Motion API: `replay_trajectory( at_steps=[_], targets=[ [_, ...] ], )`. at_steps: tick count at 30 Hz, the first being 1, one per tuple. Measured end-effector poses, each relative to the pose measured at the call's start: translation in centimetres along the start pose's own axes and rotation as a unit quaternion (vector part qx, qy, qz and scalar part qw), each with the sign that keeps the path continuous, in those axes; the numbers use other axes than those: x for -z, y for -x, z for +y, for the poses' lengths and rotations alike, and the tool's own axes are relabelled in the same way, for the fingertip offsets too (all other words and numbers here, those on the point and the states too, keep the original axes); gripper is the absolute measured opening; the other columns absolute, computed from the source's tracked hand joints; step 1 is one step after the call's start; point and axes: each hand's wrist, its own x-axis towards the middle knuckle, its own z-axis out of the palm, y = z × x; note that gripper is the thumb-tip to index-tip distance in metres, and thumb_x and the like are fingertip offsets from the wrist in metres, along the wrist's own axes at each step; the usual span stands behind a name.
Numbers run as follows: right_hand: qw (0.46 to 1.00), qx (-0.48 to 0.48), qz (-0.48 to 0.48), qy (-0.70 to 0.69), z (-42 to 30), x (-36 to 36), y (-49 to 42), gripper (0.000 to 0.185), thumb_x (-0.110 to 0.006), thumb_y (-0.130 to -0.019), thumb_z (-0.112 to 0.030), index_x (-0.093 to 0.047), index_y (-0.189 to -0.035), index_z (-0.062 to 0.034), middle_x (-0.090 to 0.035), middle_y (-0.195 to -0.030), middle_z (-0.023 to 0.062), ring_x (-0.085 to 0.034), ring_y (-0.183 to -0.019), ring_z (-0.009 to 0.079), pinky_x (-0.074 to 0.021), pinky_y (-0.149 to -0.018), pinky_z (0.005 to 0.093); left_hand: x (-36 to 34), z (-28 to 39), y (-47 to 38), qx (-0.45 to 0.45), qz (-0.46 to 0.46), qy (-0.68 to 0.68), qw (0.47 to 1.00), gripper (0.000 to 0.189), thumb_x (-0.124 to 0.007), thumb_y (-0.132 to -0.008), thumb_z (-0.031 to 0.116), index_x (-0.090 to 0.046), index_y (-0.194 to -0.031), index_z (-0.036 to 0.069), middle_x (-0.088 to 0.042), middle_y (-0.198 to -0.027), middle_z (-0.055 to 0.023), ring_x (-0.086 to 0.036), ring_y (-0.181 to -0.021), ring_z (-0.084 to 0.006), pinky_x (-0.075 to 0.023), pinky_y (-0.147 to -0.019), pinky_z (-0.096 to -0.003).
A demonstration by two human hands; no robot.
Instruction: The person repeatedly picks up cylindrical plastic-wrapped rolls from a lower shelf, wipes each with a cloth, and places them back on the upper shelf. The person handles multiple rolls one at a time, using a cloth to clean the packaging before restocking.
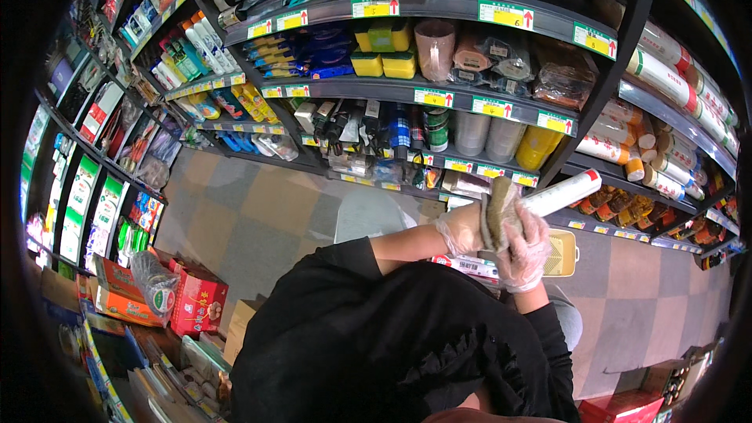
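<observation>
My left hand (pixel 461 232) and my right hand (pixel 524 255) meet in front of me, both in clear plastic gloves. Between them a brown-grey cloth (pixel 501 211) is bunched up, with the right fingers closed against it. A white wrapped roll (pixel 564 192) with a red end sticks out past the right fingers, up and to the right. Its near end is hidden by the cloth and the hand. Behind the cloth, the left fingers cannot be seen. Below the hands lies a white package (pixel 470 267) with red print, partly covered by my black clothing.
Shelves ahead hold yellow sponges (pixel 383 50), a pink cup (pixel 435 50) and folded umbrellas (pixel 352 120). More wrapped rolls (pixel 664 73) lie on the right shelves. A yellow basket (pixel 577 255) and a grey stool (pixel 367 214) stand nearby; red cartons (pixel 197 299) sit to the left.
</observation>
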Motion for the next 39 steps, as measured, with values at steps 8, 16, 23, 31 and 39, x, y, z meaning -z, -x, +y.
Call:
replay_trajectory(
  at_steps=[8,16,23,31,39],
  targets=[
    [0.947,-0.238,0.217,0.006,11.5,0.7,1.7,0.035,-0.064,-0.093,-0.013,-0.064,-0.126,0.0009,-0.063,-0.136,0.0187,-0.061,-0.122,0.033,-0.0447,-0.108,0.0452,-0.9,0.2,1.5,0.121,0.035,-0.106,0.986,0.052,-0.079,-0.082,0.024,-0.054,-0.119,-0.002,-0.065,-0.103,-0.0177,-0.065,-0.094,-0.0282,-0.052,-0.084,-0.0379],
    [0.419,-0.525,0.459,-0.581,17.1,4.1,3.8,0.07,-0.045,-0.101,-0.058,-0.042,-0.156,-0.0138,-0.044,-0.159,0.0129,-0.043,-0.144,0.0403,-0.0362,-0.117,0.0596,-0.8,0.5,1.5,0.037,0.02,0.042,0.998,0.064,-0.082,-0.083,0.031,-0.047,-0.128,0.0,-0.062,-0.109,-0.0125,-0.059,-0.102,-0.0205,-0.0487,-0.09,-0.0349],
    [0.522,-0.283,0.231,-0.771,11.3,2.0,2.2,0.085,-0.059,-0.095,-0.064,-0.038,-0.155,-0.0077,-0.048,-0.153,0.0168,-0.046,-0.14,0.0354,-0.0363,-0.118,0.0525,-2.5,-1.2,0.2,0.016,0.007,0.079,0.997,0.068,-0.076,-0.089,0.047,-0.047,-0.13,0.001,-0.064,-0.108,-0.0121,-0.063,-0.097,-0.0209,-0.0511,-0.086,-0.0349],
    [0.522,-0.383,0.185,-0.739,7.7,-3.0,4.9,0.069,-0.076,-0.09,-0.03,-0.044,-0.147,-0.0068,-0.06,-0.133,0.012,-0.061,-0.12,0.0309,-0.0498,-0.105,0.047,-1.6,-1.3,-2.3,0.054,-0.003,-0.084,0.995,0.075,-0.067,-0.088,0.069,-0.057,-0.113,-0.001,-0.067,-0.095,-0.0166,-0.068,-0.084,-0.0318,-0.054,-0.077,-0.0427],
    [0.692,-0.407,0.14,-0.58,6.9,-2.9,3.1,0.068,-0.078,-0.084,-0.004,-0.047,-0.144,-0.0049,-0.063,-0.126,0.01,-0.065,-0.107,0.0224,-0.0549,-0.094,0.0371,-1.6,0.9,-2.6,-0.103,0.204,-0.25,0.941,0.101,-0.07,-0.086,0.065,-0.032,-0.149,-0.004,-0.05,-0.138,-0.0269,-0.049,-0.13,-0.0426,-0.038,-0.112,-0.0477]
  ],
)
